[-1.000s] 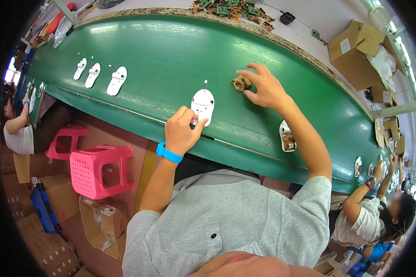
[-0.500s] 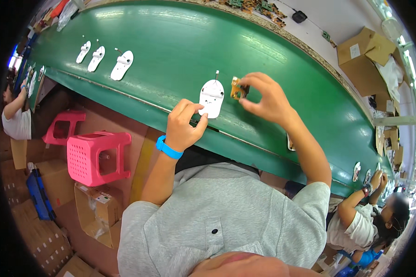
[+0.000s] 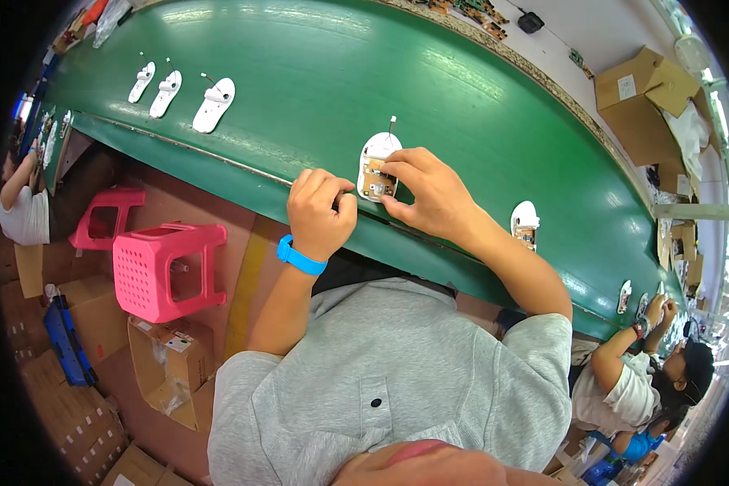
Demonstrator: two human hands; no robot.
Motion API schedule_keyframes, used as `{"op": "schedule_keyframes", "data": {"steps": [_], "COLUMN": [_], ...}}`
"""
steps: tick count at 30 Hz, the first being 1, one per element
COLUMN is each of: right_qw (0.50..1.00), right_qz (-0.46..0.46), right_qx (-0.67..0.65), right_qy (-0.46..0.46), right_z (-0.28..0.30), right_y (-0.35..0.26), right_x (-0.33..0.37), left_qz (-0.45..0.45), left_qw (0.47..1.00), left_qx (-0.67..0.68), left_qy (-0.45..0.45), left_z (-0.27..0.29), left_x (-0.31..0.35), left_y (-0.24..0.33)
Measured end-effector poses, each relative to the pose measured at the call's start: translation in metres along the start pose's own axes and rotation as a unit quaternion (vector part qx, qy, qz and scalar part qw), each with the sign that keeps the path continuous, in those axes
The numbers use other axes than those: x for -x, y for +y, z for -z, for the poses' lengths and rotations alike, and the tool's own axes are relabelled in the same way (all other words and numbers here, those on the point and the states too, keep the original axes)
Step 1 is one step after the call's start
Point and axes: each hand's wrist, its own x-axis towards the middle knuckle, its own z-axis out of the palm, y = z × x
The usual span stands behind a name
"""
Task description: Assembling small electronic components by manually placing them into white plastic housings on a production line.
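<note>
A white oval plastic shell [image 3: 370, 147] lies on the green bench, a short wire with a white plug rising from its far end. In its near part sits a brown circuit board [image 3: 373, 180]. My right hand [image 3: 429, 190] has its thumb and fingers on the board's right side, pinching it. Just left of the shell, my left hand [image 3: 324, 209] is closed with curled fingers, close to the shell's edge, and nothing shows in it. A blue band is around the left wrist.
Three white shells with wires [image 3: 214, 105] lie at the far left. Another shell with a board [image 3: 525, 225] lies right of my right forearm. Circuit boards [image 3: 482, 16] are piled beyond the bench. A pink stool [image 3: 170, 271] stands left. A co-worker [image 3: 624, 381] sits at right.
My right hand has moved left and brought the circuit board into the shell. My left hand has let go of the shell and curled its fingers. The shell by my right forearm now shows more.
</note>
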Motion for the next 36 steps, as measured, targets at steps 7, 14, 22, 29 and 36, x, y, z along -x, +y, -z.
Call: {"op": "schedule_keyframes", "data": {"steps": [7,14,22,29,36], "right_qw": [0.996,0.997,0.999,0.993,0.994], "right_qz": [-0.019,-0.021,-0.015,-0.080,-0.077], "right_qx": [0.073,0.047,-0.027,-0.012,-0.019], "right_qy": [-0.043,-0.061,0.041,0.081,0.081], "right_z": [-0.002,0.000,0.017,0.041,0.036], "right_y": [-0.006,-0.004,-0.003,0.000,-0.001], "right_x": [-0.003,-0.003,-0.003,0.012,0.024], "left_qz": [0.001,0.007,0.002,-0.025,-0.064], "left_qw": [1.000,1.000,0.999,0.995,0.988], "left_qx": [-0.003,0.012,0.036,0.051,0.020], "left_qy": [-0.015,-0.015,-0.015,-0.077,-0.140], "left_z": [0.003,0.002,-0.001,0.001,-0.012], "left_x": [-0.001,-0.003,-0.005,-0.022,-0.032], "left_y": [0.001,0.004,0.003,0.007,0.002]}}
